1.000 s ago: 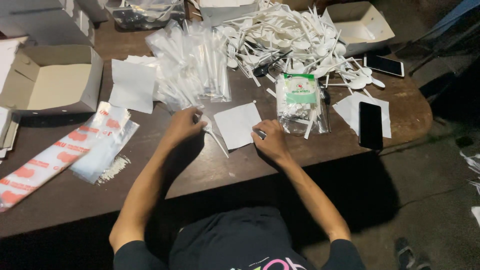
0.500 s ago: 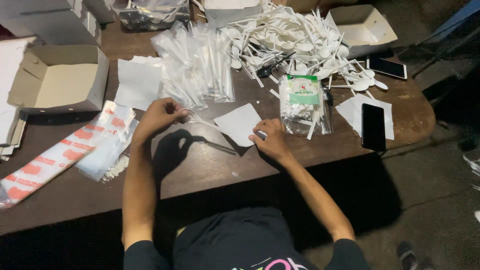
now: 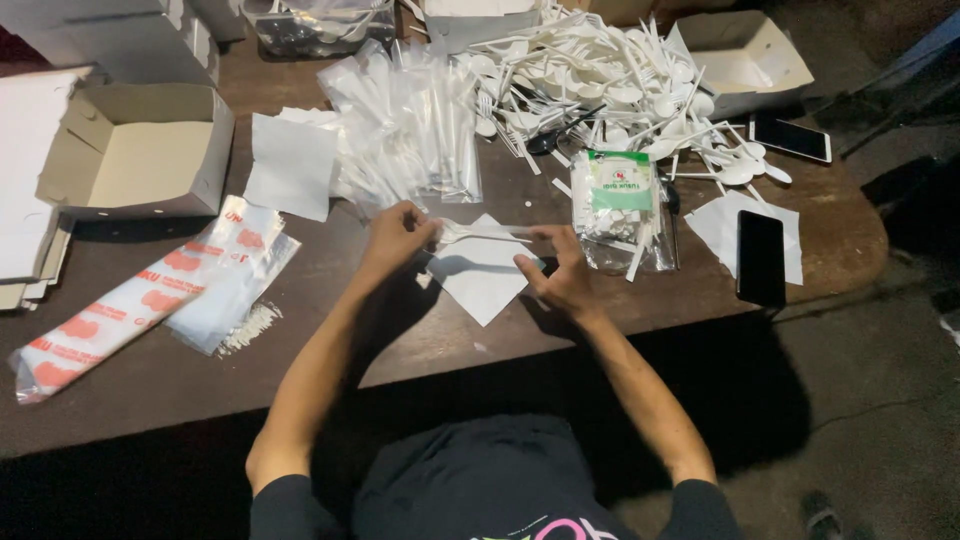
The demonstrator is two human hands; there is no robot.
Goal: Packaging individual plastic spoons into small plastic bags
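Observation:
My left hand (image 3: 397,236) and my right hand (image 3: 558,275) hold the two ends of a white plastic spoon (image 3: 482,233) just above a white paper napkin (image 3: 480,276) lying on the brown table (image 3: 420,350). The left hand grips the bowl end, the right hand the handle end. Behind the hands lies a heap of clear plastic sleeves (image 3: 410,125). A big pile of loose white plastic spoons and forks (image 3: 600,75) is at the back. A clear bag with a green label (image 3: 618,205) stands right of the hands.
An open cardboard box (image 3: 130,150) sits at the left, another (image 3: 740,55) at the back right. A red-printed plastic bag (image 3: 150,295) lies at the front left. Two phones (image 3: 761,258) (image 3: 790,138) rest near the right edge, with napkins (image 3: 292,165) at the left.
My left hand went out to the sleeve heap, then came back to the middle. Both hands now hold a white spoon above the napkin.

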